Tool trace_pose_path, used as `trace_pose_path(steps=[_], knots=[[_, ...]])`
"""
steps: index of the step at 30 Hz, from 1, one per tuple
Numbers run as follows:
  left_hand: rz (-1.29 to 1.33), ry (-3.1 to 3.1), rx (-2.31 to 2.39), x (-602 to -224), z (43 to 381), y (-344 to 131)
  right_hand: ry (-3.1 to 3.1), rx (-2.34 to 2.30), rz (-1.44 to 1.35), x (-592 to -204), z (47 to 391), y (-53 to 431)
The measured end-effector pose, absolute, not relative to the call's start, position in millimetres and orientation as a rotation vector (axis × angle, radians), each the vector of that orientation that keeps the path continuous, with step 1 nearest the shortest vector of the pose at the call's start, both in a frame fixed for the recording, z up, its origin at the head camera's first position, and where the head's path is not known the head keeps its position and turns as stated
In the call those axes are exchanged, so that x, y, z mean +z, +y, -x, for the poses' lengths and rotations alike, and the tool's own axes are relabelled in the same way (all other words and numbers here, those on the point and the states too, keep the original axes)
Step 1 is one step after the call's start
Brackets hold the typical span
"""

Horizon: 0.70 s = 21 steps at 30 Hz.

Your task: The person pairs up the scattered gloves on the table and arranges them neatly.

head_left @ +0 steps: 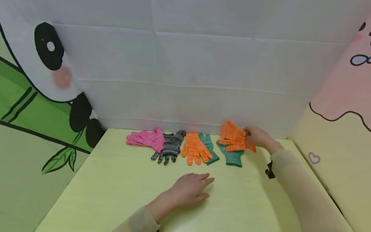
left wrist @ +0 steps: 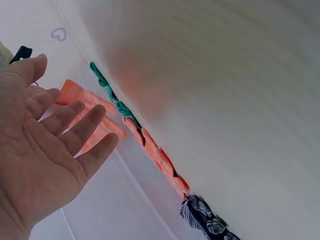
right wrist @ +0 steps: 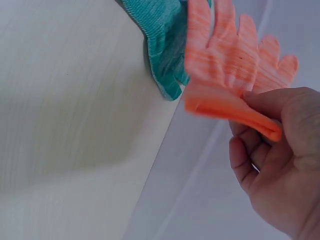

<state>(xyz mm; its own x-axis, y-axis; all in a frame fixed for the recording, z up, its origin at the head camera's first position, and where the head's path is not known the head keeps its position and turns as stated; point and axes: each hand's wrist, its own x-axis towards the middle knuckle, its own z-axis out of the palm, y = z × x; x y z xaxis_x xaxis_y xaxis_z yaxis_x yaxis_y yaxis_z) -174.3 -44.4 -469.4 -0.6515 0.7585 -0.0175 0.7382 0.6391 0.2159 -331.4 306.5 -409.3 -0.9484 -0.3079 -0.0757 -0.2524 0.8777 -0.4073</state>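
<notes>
My right hand [head_left: 259, 137] pinches an orange glove [head_left: 233, 135] by its cuff, at the right end of a row of gloves. In the right wrist view the orange glove [right wrist: 225, 55] hangs between thumb and fingers, its fingers pointing away. Just below it on the table lies a green glove [head_left: 233, 158], partly covered. Left of these, a second orange glove [head_left: 195, 148] overlaps another green glove [head_left: 209, 145]. My left hand [head_left: 188, 190] hovers over the near table with fingers extended, holding nothing; in the left wrist view its palm [left wrist: 45, 160] shows.
Grey-and-black striped gloves [head_left: 173, 146] and pink gloves [head_left: 147, 138] lie at the row's left end. The pale yellow table [head_left: 116, 193] meets a white sheet wall [head_left: 185, 64] behind the gloves. A printed side panel [head_left: 342, 145] rises on the right.
</notes>
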Motion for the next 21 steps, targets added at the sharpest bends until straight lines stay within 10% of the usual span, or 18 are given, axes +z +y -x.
trace_pose_path(steps=[21], knots=[[-1.324,2.770,0.365,-465,167,-50,2.452,-1.825,0.284,-407,278,297]])
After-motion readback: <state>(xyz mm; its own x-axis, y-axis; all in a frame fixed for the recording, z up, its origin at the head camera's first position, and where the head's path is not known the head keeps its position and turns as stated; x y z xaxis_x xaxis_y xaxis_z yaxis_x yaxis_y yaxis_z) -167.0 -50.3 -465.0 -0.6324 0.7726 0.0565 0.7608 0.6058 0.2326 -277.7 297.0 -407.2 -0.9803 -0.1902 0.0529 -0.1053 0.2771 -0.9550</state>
